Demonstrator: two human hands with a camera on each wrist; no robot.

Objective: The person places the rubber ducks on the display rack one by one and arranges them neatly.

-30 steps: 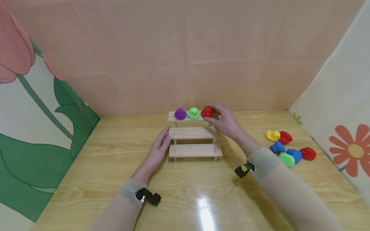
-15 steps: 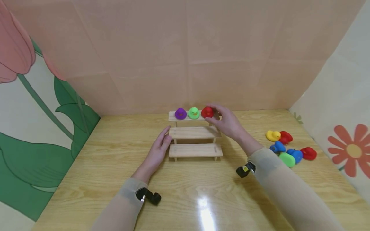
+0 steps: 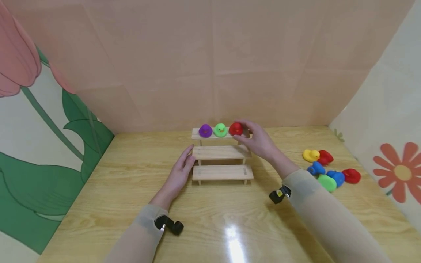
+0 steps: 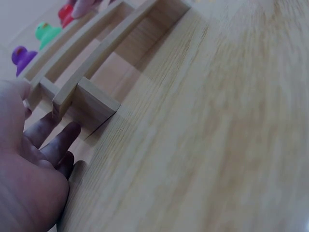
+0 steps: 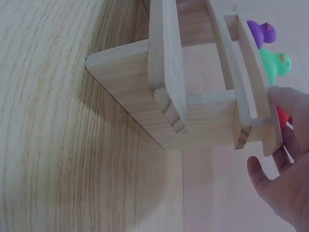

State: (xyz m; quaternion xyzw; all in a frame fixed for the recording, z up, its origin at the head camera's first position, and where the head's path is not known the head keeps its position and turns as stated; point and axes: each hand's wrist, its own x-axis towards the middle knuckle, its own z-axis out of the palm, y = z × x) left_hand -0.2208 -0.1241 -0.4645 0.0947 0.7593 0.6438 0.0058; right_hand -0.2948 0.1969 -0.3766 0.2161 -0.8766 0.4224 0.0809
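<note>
A three-tier wooden display shelf (image 3: pixel 222 152) stands on the table. Along its top tier sit a purple rubber duck (image 3: pixel 205 130), a green rubber duck (image 3: pixel 220 130) and a red rubber duck (image 3: pixel 235 129). My right hand (image 3: pixel 260 140) holds the red duck at the tier's right end, fingers and thumb about its side. From the right wrist view, the hand (image 5: pixel 292 159) mostly hides that duck. My left hand (image 3: pixel 179 170) rests against the shelf's left end. In the left wrist view its loosely bent fingers (image 4: pixel 60 142) lie beside the lower tiers.
At the right lies a loose group of more rubber ducks: a yellow one (image 3: pixel 310 155), red ones (image 3: pixel 351 176), blue ones (image 3: pixel 316 168) and a green one (image 3: pixel 327 182). A pink backdrop (image 3: pixel 158 73) rises behind the shelf. Printed flower panels flank the table (image 3: pixel 204 219).
</note>
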